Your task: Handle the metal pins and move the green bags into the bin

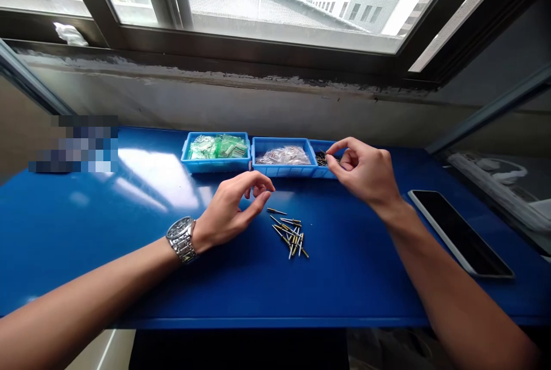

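My left hand (236, 206), with a metal watch (181, 238) on its wrist, hovers left of a small pile of brass and silver pins (293, 232). Its thumb and fingers are curved and apart, holding nothing. My right hand (361, 169) is raised over the front of the right blue bin (323, 171), which holds dark small parts (322, 159) partly hidden by the hand. Its thumb and index fingertips come close together; whether something tiny is between them cannot be made out.
The left blue bin (215, 167) holds green-marked bags (218, 146); the middle bin (282, 171) holds clear packets (286, 155). A phone-like device (460, 232) lies at the right of the blue table (206, 295). A window rises behind.
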A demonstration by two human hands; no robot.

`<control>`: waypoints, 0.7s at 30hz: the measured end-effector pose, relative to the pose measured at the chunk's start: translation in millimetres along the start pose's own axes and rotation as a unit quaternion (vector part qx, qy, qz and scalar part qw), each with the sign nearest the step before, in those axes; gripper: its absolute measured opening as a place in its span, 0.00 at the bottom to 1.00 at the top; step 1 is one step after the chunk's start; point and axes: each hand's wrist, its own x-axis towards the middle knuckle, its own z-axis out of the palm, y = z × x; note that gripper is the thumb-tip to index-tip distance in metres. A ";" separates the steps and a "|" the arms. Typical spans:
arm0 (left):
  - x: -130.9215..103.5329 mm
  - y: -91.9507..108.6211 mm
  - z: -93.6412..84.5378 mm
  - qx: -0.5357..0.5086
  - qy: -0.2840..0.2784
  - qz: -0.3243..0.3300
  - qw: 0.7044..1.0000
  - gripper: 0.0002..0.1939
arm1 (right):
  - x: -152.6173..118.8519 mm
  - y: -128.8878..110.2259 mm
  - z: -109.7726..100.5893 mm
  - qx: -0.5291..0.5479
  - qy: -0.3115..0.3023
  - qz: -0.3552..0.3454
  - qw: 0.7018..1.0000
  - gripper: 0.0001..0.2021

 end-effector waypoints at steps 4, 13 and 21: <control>0.6 -0.8 -0.4 -0.003 -0.012 -0.002 1.000 0.05 | 3.4 7.7 -0.3 -0.012 -0.031 0.008 0.999 0.05; 1.7 0.9 -0.8 0.004 -0.021 -0.006 1.000 0.05 | -21.7 -44.1 18.7 0.122 -0.378 -0.069 0.915 0.05; 1.6 -0.5 0.5 0.010 -0.033 -0.013 0.999 0.05 | -24.5 -47.2 22.6 0.098 -0.402 -0.050 0.909 0.05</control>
